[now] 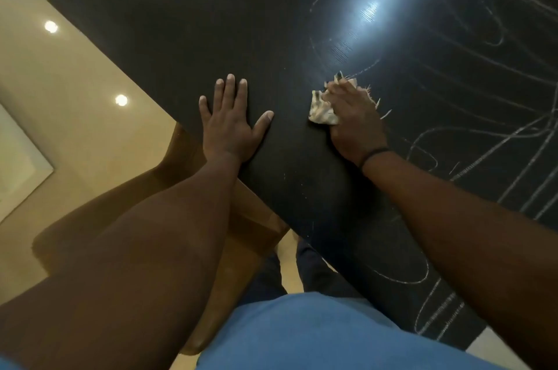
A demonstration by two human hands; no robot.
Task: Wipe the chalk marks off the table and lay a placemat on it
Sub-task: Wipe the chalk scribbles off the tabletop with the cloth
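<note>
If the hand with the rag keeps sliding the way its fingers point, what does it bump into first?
Nothing solid, as far as the picture shows. The right hand, holding the rag, points up the table, so it would first cross the chalk marks just ahead of its fingertips.

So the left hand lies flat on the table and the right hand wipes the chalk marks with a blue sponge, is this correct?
Not quite: the head view shows no blue sponge. The right hand presses a pale, frayed cloth on the table. The rest holds: the left hand lies flat, and chalk marks remain to the cloth's right.
</note>
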